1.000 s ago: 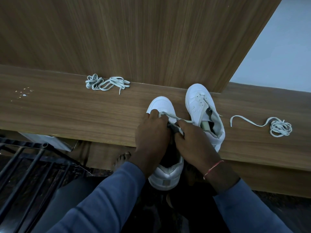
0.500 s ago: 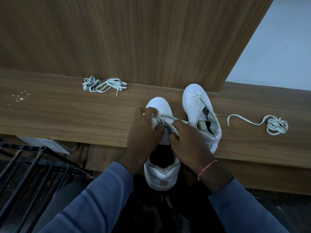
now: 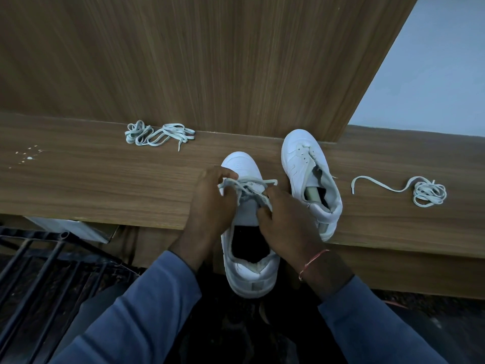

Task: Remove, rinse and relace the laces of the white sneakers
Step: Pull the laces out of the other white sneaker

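A white sneaker (image 3: 249, 274) lies toe-away across the front edge of the wooden ledge (image 3: 91, 179), its heel hanging over the edge. A white lace (image 3: 249, 183) is threaded in its upper eyelets. My left hand (image 3: 210, 203) pinches the lace's left part at the sneaker's left side. My right hand (image 3: 286, 219) grips the lace on the right side, over the tongue. A second white sneaker (image 3: 307, 169) without a lace stands just to the right.
A loose bundle of white laces (image 3: 157, 135) lies at the back left of the ledge, another loose lace (image 3: 422, 191) at the right. A wooden panel (image 3: 210, 61) rises behind. Black metal bars (image 3: 39, 271) stand low on the left. White specks (image 3: 27, 155) mark the ledge's left.
Both hands have drawn apart along the lace and slid slightly toward the toe; the lace now stands up loose between them, and the sneaker's dark opening has come into view.
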`<action>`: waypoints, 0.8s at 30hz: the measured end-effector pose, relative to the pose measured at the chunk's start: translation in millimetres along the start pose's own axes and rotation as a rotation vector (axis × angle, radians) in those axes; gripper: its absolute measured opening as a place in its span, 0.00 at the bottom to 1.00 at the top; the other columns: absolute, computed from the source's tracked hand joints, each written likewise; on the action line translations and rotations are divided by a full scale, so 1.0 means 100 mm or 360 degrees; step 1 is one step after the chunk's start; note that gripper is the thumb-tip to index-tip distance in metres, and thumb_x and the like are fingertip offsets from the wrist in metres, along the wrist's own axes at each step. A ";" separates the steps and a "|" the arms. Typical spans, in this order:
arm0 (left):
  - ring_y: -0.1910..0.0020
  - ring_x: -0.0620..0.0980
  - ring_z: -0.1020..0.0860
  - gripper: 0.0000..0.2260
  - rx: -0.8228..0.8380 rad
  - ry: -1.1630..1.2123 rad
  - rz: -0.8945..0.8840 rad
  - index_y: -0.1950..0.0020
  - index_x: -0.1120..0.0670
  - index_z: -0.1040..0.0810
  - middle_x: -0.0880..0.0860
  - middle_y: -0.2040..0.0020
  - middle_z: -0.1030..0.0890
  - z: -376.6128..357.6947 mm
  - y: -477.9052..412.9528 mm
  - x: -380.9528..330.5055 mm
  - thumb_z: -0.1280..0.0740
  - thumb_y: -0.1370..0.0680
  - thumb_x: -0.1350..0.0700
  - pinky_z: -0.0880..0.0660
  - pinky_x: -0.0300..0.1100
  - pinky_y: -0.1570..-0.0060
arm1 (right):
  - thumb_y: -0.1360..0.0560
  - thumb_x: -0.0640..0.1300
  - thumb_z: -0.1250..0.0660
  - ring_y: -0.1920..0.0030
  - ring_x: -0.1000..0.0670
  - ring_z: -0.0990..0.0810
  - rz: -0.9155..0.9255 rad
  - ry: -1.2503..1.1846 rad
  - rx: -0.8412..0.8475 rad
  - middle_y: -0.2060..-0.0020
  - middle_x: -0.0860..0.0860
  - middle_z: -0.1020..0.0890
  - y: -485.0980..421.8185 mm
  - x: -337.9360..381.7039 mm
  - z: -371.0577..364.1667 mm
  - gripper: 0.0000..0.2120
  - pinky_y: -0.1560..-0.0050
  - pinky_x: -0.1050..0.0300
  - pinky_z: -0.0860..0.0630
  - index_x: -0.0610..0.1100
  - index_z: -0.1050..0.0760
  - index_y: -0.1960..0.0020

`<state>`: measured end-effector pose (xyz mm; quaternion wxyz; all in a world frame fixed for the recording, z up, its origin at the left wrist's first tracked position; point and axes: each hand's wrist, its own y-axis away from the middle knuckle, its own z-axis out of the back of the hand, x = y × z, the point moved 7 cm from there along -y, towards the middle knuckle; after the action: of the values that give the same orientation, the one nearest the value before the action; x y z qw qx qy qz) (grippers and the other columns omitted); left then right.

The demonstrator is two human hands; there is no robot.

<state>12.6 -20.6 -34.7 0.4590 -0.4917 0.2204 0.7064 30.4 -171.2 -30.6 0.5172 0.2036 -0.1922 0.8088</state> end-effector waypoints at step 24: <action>0.59 0.44 0.24 0.06 0.0324 -0.0465 -0.0370 0.55 0.53 0.18 0.49 0.57 0.20 -0.14 0.09 -0.21 0.28 0.27 0.52 0.29 0.36 0.57 | 0.24 0.45 0.41 0.52 0.42 0.23 0.0030 0.0046 -0.0116 0.56 0.45 0.21 0.04 0.02 -0.05 0.06 0.53 0.42 0.24 0.44 0.29 0.51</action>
<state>13.3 -44.5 -23.0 0.6119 -0.3572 0.1633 0.6866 25.4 -168.3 -33.8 0.5195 0.1710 -0.2160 0.8089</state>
